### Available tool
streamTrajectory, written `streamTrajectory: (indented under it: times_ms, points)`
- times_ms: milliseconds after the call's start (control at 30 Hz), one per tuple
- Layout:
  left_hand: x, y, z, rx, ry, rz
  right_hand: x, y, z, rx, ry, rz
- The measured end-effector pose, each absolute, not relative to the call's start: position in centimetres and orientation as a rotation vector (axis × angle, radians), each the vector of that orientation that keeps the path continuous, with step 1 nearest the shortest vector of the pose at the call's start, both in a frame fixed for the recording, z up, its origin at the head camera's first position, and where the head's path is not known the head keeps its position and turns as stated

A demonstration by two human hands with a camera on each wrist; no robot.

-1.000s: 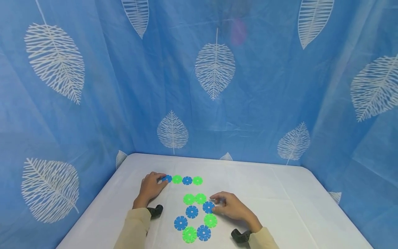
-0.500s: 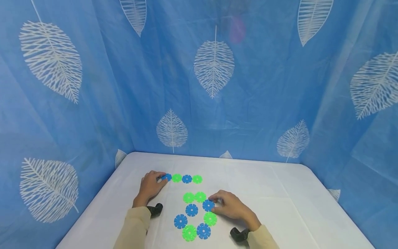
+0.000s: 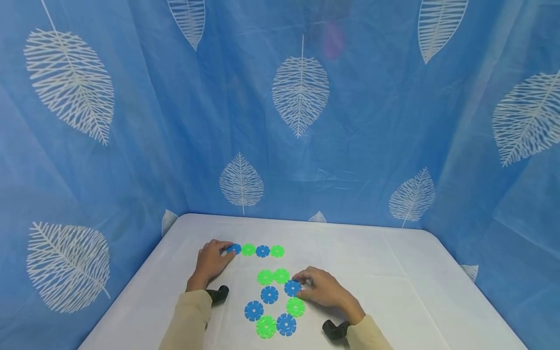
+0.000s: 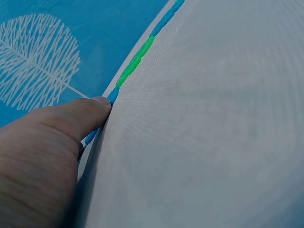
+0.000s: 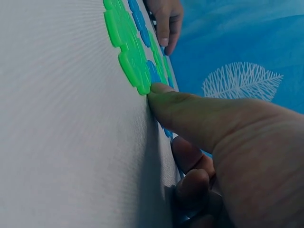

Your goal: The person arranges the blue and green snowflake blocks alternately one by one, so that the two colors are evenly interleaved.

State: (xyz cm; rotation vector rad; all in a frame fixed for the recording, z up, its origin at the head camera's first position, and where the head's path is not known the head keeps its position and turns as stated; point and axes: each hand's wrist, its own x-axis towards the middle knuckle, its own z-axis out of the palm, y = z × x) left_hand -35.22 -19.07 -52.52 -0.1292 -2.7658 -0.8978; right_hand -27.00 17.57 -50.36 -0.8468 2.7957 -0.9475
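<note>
In the head view a row of notched plastic snowflake discs lies at the back of the table. My left hand [image 3: 211, 260] grips the blue disc [image 3: 236, 249] at its left end, thumb and index finger on its edge. Nearer the front, my right hand [image 3: 323, 288] pinches another blue disc [image 3: 292, 288] at the right side of a curved group. That disc lies between a green disc [image 3: 282, 276] above and a green disc [image 3: 295, 307] below. In the right wrist view my right thumb [image 5: 190, 111] is at the discs' edge and partly hides them.
More discs of the curved group lie left and below, among them a blue disc [image 3: 253, 310] and a green disc [image 3: 266, 327]. A blue leaf-patterned curtain [image 3: 350, 146] surrounds the white table [image 3: 393, 287] at the back and sides. A black wrist device [image 3: 335, 330] sits at each cuff.
My right index finger has come in slightly, closer onto the edge of the blue disc. My left hand stays on its disc. The head view has shifted a little.
</note>
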Motion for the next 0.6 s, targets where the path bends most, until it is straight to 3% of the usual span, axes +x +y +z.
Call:
streamTrajectory:
  times_ms: [600]
  points:
    - [-35.26, -18.86, -52.48, -0.095, -2.783, -0.909, -26.98, 17.43, -50.36, -0.793, 2.767, -1.008]
